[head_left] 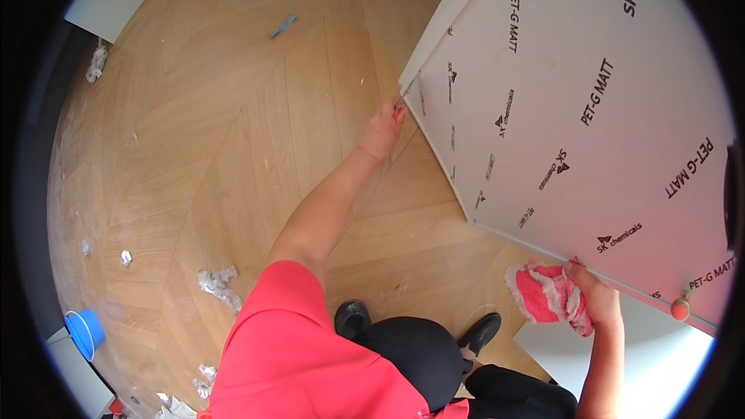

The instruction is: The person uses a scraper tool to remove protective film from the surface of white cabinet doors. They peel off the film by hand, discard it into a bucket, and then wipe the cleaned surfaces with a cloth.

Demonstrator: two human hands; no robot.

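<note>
A large cabinet door [559, 70] in white protective film with repeated dark printing slants across the right side. At its far lower corner, my left hand [384, 128] grips a small red-handled tool [398, 110], mostly hidden by the fingers. The tool's thin tip meets the door's edge. My right hand [596, 294] is closed around a pink and white fluffy cloth [544, 294] and touches the door's near edge. A round reddish knob [680, 307] sits on that edge, right of my hand.
Herringbone wood flooring [233, 99] carries dust and scraps. Crumpled film [218, 286] lies left of me, with more crumpled plastic [96, 63] by the far-left wall. A blue strip [283, 26] lies farther off. At lower left stands a blue bucket [85, 333]. My black shoes [353, 319] are below.
</note>
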